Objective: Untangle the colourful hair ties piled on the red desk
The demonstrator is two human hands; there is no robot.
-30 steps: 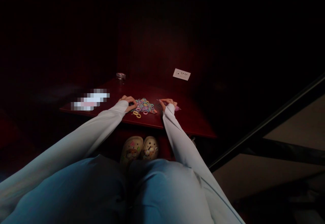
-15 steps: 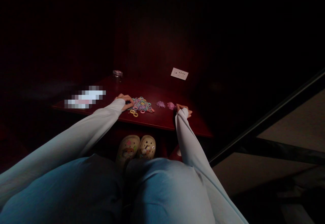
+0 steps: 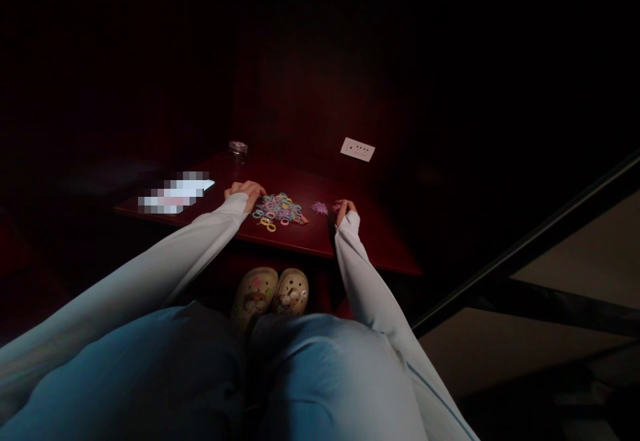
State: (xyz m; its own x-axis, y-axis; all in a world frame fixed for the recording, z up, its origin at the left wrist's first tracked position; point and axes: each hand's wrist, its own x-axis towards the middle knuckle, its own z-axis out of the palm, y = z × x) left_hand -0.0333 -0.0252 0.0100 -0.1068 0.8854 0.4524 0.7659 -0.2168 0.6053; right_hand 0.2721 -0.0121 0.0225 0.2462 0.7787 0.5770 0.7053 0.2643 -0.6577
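Observation:
A heap of small multicoloured hair ties [image 3: 283, 209] lies on the dark red table. My left hand [image 3: 246, 191] rests at the heap's left edge, fingers apart and loosely curved, holding nothing that I can see. To the right of the heap is a small purple bunch of hair ties [image 3: 319, 208]. Beyond it, my right hand [image 3: 347, 212] is at a pink bunch [image 3: 338, 205] and partly covers it. The right fingers are bent together there; whatever they pinch is too small to make out.
A clear lidded jar [image 3: 239, 152] stands at the back left of the table [image 3: 295, 243]. A bright, blurred-out flat object [image 3: 176, 194] lies at the left. A white socket plate [image 3: 358, 149] is on the back wall. Clogs [image 3: 291, 291] show below the table edge.
My right hand has moved left, from beside the pink bunch to over it. My left hand stays by the heap, its fingers slightly shifted. The whole view has shifted a little.

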